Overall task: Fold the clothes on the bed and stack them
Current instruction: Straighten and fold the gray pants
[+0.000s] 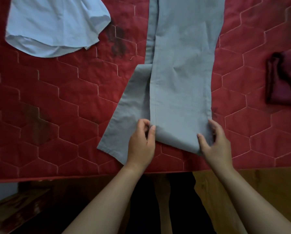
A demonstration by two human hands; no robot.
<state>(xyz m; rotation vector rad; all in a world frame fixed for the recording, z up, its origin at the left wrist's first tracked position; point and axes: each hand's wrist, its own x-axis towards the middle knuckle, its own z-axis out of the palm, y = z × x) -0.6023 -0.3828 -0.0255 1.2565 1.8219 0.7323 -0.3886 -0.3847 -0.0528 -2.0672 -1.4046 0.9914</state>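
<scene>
Head — trousers' hem (176,139) between hands (141,142) (216,146)

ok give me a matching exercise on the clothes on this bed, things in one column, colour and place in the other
1 trousers
2 shirt
3 folded garment

A light blue, upper left
B dark maroon, far right
C grey, middle, hem pinched by left hand and right hand

Pairs: 1-C, 2-A, 3-B

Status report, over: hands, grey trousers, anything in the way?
Left hand and right hand each pinch the upper leg's hem. Grey trousers flat, lower leg splayed left. Blue garment and dark red cloth lie apart, not obstructing.
</scene>
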